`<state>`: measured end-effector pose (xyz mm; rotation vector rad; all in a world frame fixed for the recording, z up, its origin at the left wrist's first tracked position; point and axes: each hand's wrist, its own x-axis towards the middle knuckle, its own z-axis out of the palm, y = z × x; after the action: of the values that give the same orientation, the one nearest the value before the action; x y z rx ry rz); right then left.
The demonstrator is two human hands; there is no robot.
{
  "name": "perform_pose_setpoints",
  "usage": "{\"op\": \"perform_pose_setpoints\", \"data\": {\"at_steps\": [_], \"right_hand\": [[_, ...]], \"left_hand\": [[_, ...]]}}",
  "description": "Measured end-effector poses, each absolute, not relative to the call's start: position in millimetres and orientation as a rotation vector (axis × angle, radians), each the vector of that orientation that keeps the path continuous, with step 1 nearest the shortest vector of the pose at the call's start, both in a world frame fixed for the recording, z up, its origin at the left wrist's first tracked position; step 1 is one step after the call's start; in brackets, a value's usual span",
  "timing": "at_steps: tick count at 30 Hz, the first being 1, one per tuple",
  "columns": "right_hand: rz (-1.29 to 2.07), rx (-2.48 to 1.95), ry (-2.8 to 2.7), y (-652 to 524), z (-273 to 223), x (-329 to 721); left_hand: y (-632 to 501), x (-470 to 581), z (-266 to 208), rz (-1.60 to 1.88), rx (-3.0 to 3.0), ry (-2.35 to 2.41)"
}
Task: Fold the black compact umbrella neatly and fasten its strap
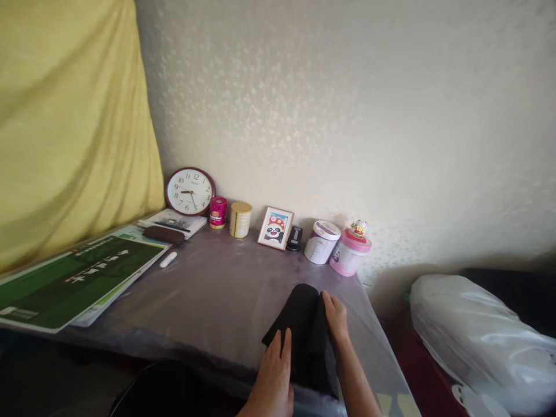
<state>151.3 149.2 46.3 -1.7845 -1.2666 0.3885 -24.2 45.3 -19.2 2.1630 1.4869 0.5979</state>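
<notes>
head view: both hands are working over a black folded item (297, 315), which is sitting by the near right corner of the counter (208, 295), lower end at the near edge. right hand (336, 317) is pinching its upper right edge, thumb and fingers closed on the material. left hand (273, 368) is touching its left panel, back of hand up, fingers slightly parted; can't tell whether it is gripping. a crease is running lengthwise between the two hands.

along the back edge, left to right: round clock (190, 191) is leaning at the back left corner, then pink tin (218, 213), yellow-lidded canister (240, 221), panda picture frame (275, 228), small black object (295, 238) just beside it, white-and-purple can (322, 243), pink jar (345, 259) near the back right corner. figurine (358, 229) is sitting on the jar's lid.

left edge: green board (87, 281) is lying flat, brown case (163, 234) is resting just past its far end, small white object (168, 259) is lying beside it. yellow curtain (73, 127) is hanging behind. off the right edge, a white plastic bag (471, 336) is standing well apart from the hands.
</notes>
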Motion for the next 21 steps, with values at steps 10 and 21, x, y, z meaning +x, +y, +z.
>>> {"op": "perform_pose_setpoints", "data": {"at_steps": [10, 21], "right_hand": [[0.538, -1.835, -1.254, 179, 32, 122], [0.710, -1.759, -1.468, 179, 29, 111]], "left_hand": [[50, -21, -26, 0.598, 2.177, 1.508], [46, -34, -5, 0.574, 2.215, 1.494]]}}
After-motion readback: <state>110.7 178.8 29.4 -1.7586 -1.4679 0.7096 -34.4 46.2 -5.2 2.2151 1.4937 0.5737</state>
